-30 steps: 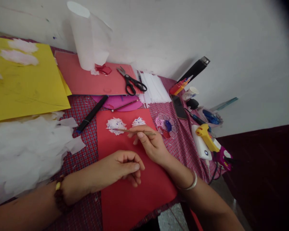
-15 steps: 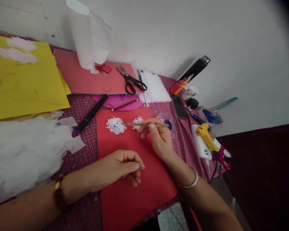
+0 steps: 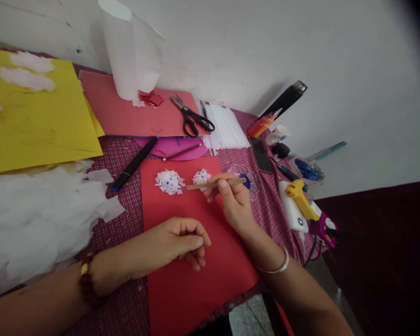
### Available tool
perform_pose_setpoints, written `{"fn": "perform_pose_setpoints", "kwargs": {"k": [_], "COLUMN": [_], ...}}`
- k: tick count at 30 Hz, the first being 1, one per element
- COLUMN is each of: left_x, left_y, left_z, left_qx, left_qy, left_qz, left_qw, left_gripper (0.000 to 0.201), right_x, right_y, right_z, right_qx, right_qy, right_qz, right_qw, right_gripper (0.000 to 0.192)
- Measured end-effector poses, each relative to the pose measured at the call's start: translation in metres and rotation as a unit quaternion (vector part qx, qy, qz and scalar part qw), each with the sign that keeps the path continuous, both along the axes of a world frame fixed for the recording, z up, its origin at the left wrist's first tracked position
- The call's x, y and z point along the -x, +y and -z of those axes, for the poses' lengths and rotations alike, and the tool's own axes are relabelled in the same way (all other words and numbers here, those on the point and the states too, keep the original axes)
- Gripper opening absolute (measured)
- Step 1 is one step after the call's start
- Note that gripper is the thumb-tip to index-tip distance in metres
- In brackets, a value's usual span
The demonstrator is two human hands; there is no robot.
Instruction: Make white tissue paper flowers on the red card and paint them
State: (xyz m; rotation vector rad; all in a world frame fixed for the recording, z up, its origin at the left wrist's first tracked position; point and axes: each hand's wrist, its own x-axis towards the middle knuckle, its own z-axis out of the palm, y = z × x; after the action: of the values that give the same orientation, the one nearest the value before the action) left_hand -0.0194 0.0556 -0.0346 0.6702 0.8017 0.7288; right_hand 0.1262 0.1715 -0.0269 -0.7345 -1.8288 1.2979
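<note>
My right hand pinches a thin wooden stick between thumb and fingers. The stick's tip is at the right edge of a fluffy white paper flower dotted with blue. A smaller white and blue flower lies just behind the stick. Both flowers are on a red paper sheet. Over that sheet, my left hand rests loosely curled, its fingers apart and nothing in them. Right of my right hand is a clear scalloped palette with dark blue paint, partly hidden by the hand.
Behind lie black-handled scissors, white paper strips and a paper roll. A black marker and piled white tissue are at left. The phone, paper cup and yellow glue gun are at right.
The stick's tip has shifted slightly right and down, from over the larger flower to its right edge. My right hand moved a little the same way; my left hand stayed put.
</note>
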Motion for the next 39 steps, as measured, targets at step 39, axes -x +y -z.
{"fn": "perform_pose_setpoints", "kwargs": {"k": [39], "left_x": [0.006], "left_y": [-0.004], "left_z": [0.034], "left_qx": [0.014], "left_qy": [0.013], "left_qz": [-0.008], "left_qw": [1.0], "left_gripper": [0.031], "right_x": [-0.094], "right_y": [0.096], "right_z": [-0.008], "right_qx": [-0.054], "right_qy": [-0.028], "right_qz": [0.268], "right_qw": [0.961], "right_gripper": [0.04]}}
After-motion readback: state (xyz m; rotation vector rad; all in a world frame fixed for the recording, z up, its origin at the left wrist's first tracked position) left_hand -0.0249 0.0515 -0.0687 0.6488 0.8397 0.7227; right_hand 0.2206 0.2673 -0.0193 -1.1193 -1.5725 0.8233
